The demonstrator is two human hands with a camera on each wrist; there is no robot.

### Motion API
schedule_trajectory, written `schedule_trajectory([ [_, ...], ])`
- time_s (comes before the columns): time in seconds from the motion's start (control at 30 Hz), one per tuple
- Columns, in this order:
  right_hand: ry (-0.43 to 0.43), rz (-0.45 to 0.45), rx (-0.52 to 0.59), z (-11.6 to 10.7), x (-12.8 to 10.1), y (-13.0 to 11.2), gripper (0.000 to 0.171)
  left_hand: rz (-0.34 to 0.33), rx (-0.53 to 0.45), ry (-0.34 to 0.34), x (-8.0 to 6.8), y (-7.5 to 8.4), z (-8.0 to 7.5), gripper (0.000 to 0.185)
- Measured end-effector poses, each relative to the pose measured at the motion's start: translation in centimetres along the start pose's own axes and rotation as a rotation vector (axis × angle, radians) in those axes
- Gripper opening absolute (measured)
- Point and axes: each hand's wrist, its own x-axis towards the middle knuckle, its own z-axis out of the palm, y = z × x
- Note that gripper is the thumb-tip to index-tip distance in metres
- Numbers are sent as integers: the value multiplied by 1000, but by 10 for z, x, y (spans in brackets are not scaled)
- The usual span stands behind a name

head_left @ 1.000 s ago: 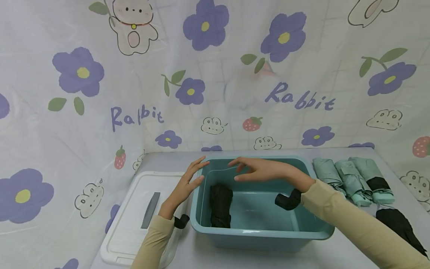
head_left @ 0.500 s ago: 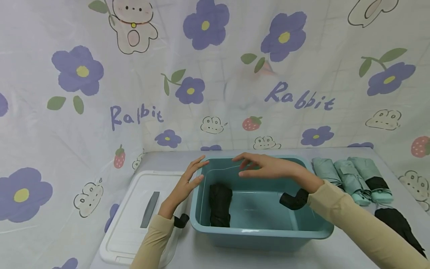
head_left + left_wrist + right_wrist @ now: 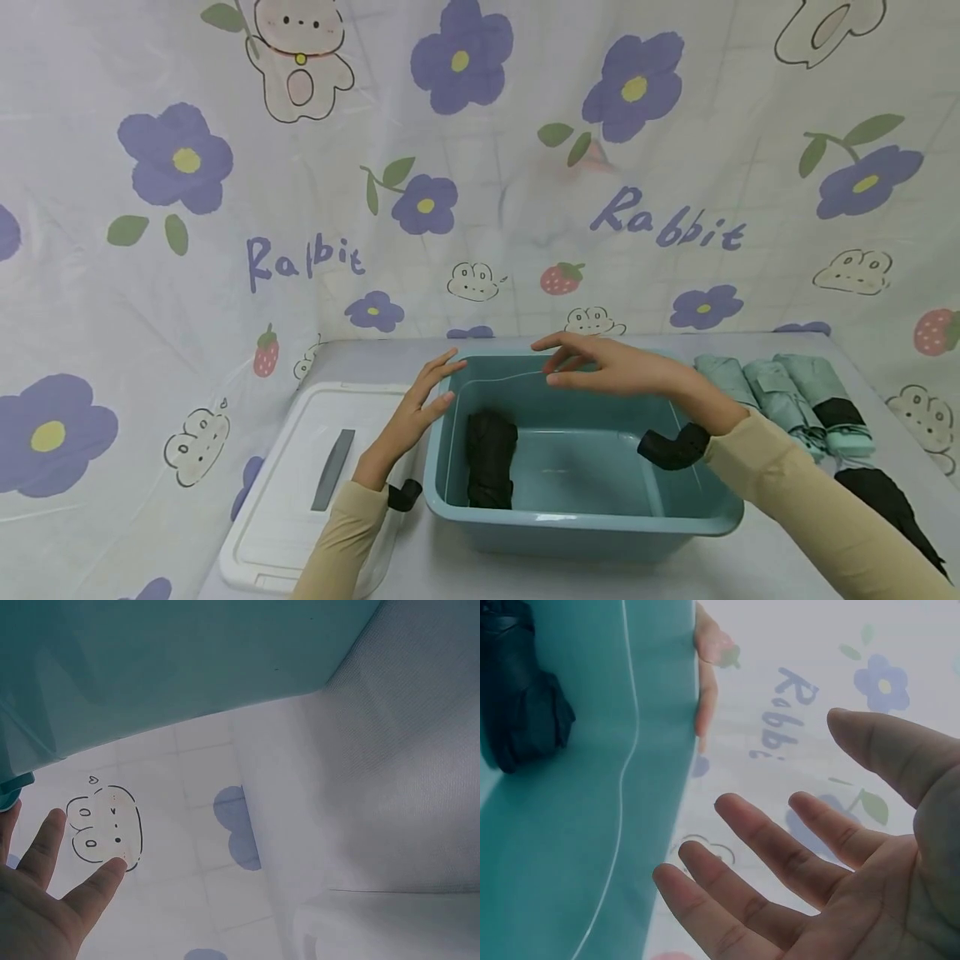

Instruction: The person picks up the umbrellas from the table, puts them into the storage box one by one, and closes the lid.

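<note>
A blue-green plastic tub (image 3: 585, 522) stands in the middle of the table. Inside it, along the left side, lies a dark rolled fabric bundle (image 3: 491, 458), its wrinkled end (image 3: 521, 705) also showing in the right wrist view. My left hand (image 3: 408, 417) is at the tub's left rim with fingers spread and nothing held; the left wrist view has its fingertips close by the tub's edge. Above the back half of the tub hovers my right hand (image 3: 615, 367), palm down and holding nothing. In the right wrist view its fingers (image 3: 742, 907) are spread apart.
A white lid (image 3: 277, 500) with a grey handle lies left of the tub. Several pale green rolled bundles (image 3: 783, 396) lie to its right, with a black cloth bundle (image 3: 888, 504) in front of them. A printed curtain (image 3: 525, 167) hangs behind the table.
My right hand has moved slightly right and up over the tub. The left hand has stayed in place at the rim, and the dark bundle has not moved.
</note>
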Motion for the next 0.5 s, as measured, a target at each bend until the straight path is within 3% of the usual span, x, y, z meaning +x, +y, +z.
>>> schedule_trajectory([
  [0.2,35,7,0,-5,-11,1,51,-2,10,3,-1,5,0,46],
  [0.5,79,21,13,-10,-21,8,52,17,-20,-10,-1,40,-3,44],
])
